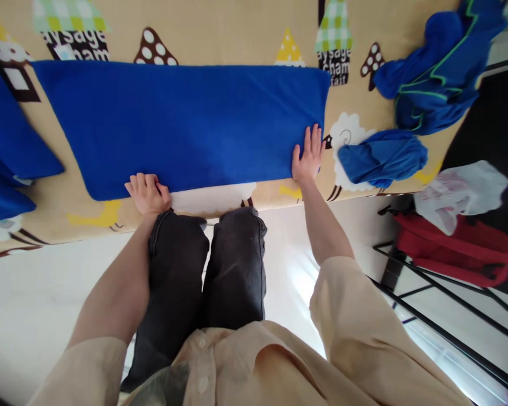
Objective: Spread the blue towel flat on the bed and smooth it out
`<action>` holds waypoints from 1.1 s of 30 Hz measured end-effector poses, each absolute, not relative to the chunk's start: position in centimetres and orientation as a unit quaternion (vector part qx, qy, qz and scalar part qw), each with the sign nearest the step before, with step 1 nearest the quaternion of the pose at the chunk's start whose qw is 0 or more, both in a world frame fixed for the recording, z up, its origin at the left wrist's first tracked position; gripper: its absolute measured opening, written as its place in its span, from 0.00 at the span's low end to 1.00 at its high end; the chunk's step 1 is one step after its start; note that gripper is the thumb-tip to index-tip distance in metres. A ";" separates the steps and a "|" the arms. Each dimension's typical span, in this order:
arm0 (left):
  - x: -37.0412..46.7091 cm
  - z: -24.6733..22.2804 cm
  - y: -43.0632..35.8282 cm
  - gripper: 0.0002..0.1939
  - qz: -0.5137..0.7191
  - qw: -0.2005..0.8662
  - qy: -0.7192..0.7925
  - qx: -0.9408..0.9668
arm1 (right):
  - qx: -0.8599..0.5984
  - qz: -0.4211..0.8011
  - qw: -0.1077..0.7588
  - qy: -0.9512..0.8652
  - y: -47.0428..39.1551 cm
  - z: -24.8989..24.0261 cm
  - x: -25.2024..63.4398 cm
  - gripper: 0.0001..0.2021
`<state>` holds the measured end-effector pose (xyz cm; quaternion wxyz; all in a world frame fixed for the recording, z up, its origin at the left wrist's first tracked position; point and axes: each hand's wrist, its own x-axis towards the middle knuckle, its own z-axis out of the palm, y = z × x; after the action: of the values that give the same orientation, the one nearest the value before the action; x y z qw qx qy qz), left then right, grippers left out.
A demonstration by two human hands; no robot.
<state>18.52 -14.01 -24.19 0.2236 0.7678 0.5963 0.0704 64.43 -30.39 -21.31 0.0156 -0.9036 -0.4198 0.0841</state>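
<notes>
1. My left hand [147, 193] is curled tight, fingers bent under, pinching the near edge of the flat rectangular royal-blue fleece cloth [182, 121] close to its near left corner.
2. My right hand [308, 155] is released: palm down, fingers straight and slightly spread, pressed flat on the cloth's right end beside its near right corner. It grasps nothing, only touches the fabric.
3. The cloth lies smooth on a tan printed bedsheet with cartoon trees, lettering and sheep [220, 34], which covers a bed that I stand against; my knees in dark grey trousers [207, 265] touch its near edge, between my two hands.
4. The blue cloth stretches between my hands and away from them, its long side running from one hand to the other; its far edge lies well beyond my fingertips.
5. Just beyond my right hand, to its outer side, sits a small bunched blue fabric bundle [381, 158]; farther off in that direction lies a crumpled blue garment with green piping [436, 67].
6. Outward of my left hand more blue fabric [8, 152] lies on the sheet, blurred.
7. Past the bed on my right, a red bag [461, 254] rests with a white plastic bag [461, 192] on it, over a black metal frame [440, 316]. The floor under me is pale.
</notes>
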 end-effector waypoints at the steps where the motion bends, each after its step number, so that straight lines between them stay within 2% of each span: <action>1: 18.6 -24.1 -14.0 0.09 0.071 0.229 0.600 0.763 | -0.904 0.085 0.023 -0.419 -30.4 -21.5 64.4 0.34; 5: 18.6 -24.1 -14.2 0.08 0.056 0.233 0.606 0.758 | -0.902 0.072 0.058 -0.421 -30.9 -22.2 64.4 0.35; 8: 18.4 -24.3 -14.3 0.07 0.048 0.197 0.602 0.773 | -0.902 0.077 0.076 -0.418 -31.1 -22.4 64.7 0.35; 14: 18.2 -24.5 -14.3 0.06 0.040 0.137 0.603 0.784 | -0.919 0.141 0.060 -0.363 -30.7 -22.8 65.9 0.39; 23: 20.8 -21.7 -14.7 0.05 0.039 0.104 0.665 0.738 | -0.913 0.107 0.134 -0.371 -31.0 -23.6 66.0 0.38; 26: 23.6 -21.0 -15.5 0.06 0.052 0.122 0.689 0.713 | -0.912 0.088 0.161 -0.368 -30.9 -23.7 65.7 0.37; 30: 30.0 -21.4 -17.1 0.08 0.035 0.223 0.559 0.798 | -0.909 0.094 0.192 -0.357 -31.0 -23.5 65.4 0.35; 33: 36.3 -22.6 -17.3 0.17 0.006 0.302 0.373 0.877 | -0.905 0.116 0.188 -0.364 -31.1 -23.2 65.5 0.35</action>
<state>36.27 -17.35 -22.55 0.3025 0.8769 0.3734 0.0064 65.55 -31.06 -23.19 0.1882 -0.9047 -0.3643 0.1157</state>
